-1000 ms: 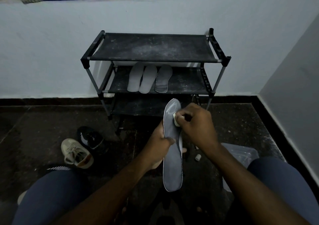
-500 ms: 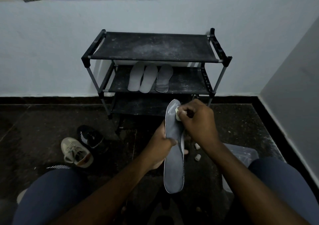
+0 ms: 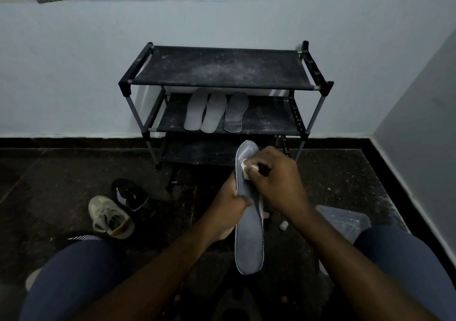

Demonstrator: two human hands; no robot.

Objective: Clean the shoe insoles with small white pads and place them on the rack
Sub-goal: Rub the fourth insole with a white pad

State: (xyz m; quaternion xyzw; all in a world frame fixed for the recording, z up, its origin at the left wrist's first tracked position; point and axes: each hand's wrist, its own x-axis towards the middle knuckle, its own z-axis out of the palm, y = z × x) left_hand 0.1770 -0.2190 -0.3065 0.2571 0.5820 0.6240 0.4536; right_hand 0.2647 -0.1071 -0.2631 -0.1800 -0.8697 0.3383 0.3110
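A long grey insole point(image 3: 248, 241) stands almost upright in front of me, toe end up. My left hand point(image 3: 230, 201) grips its left edge near the middle. My right hand point(image 3: 276, 180) pinches a small white pad point(image 3: 245, 170) and presses it on the insole's upper part. Three more insoles point(image 3: 214, 112) lie side by side on the middle shelf of the black shoe rack point(image 3: 222, 68) against the wall.
A beige sneaker point(image 3: 109, 216) and a black sneaker point(image 3: 130, 195) lie on the dark floor at left. A clear plastic container point(image 3: 345, 218) sits by my right knee, with a loose white pad point(image 3: 283, 225) on the floor near it. Walls close off the back and right.
My right hand has slid the pad along the upper part of the insole, first up toward the toe and then back down and left. The left hand keeps its grip.
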